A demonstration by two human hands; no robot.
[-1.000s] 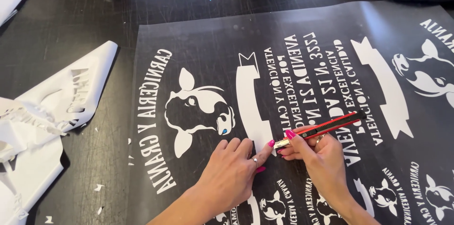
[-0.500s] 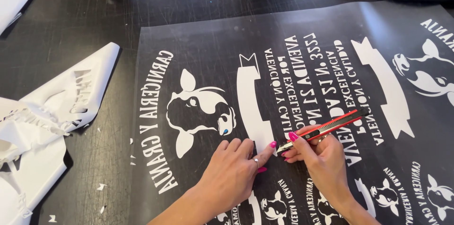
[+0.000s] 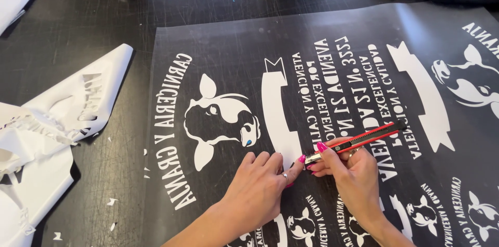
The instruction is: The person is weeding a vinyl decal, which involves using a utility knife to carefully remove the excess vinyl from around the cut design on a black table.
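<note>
Head view: your right hand (image 3: 353, 174) has its grip closed on the red craft knife (image 3: 358, 142), whose tip has crept left to the white banner shape (image 3: 278, 117) on the black vinyl sheet (image 3: 234, 44). Your left hand (image 3: 260, 190) stays flat, grip empty, pinning the sheet to the counter (image 3: 78, 23) just beside the blade, so the cutting looks to be advancing slowly.

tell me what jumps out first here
A big black sheet with white cow heads and lettering fills the table's middle and right. Low in the middle, the right hand holds a red knife against it, and the left hand presses it flat. White scraps lie at left.
</note>
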